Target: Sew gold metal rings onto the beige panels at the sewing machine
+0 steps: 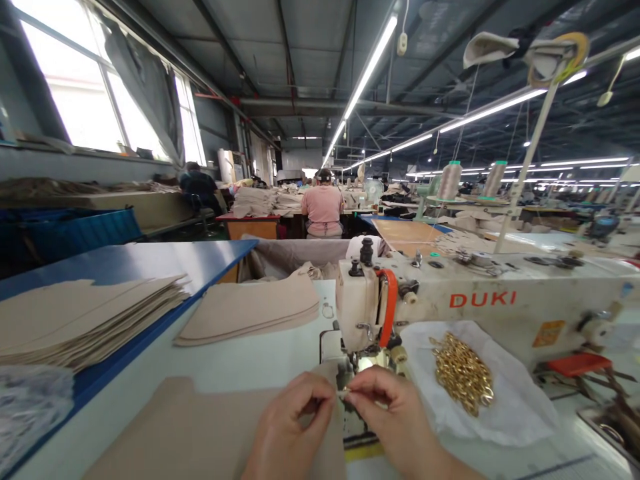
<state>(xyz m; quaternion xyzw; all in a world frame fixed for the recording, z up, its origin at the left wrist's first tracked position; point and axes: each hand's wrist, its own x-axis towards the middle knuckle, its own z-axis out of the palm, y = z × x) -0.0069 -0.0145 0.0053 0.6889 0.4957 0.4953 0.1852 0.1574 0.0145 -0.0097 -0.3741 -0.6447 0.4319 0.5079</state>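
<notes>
My left hand (295,423) is closed in a pinch, thumb against forefinger, just in front of the sewing machine's needle area. Facing it, my right hand (395,410) pinches too, its fingertips almost meeting the left ones. Between them runs a small pale strip (341,393); its details are too small to make out. Under and beside my left hand lies a flat beige fabric piece (200,427). The sewing machine (425,287) stands right behind both hands, its lamp lit by the needle. Right of my right hand, gold metal hardware pieces (463,373) are heaped on a white cloth (520,413).
A stack of beige panels (255,307) lies left of the machine head. A thicker stack (90,320) rests on a blue board (210,257). Thread cones (450,181) stand behind the machine. A person in pink (323,207) sits ahead; another person (197,187) sits further left.
</notes>
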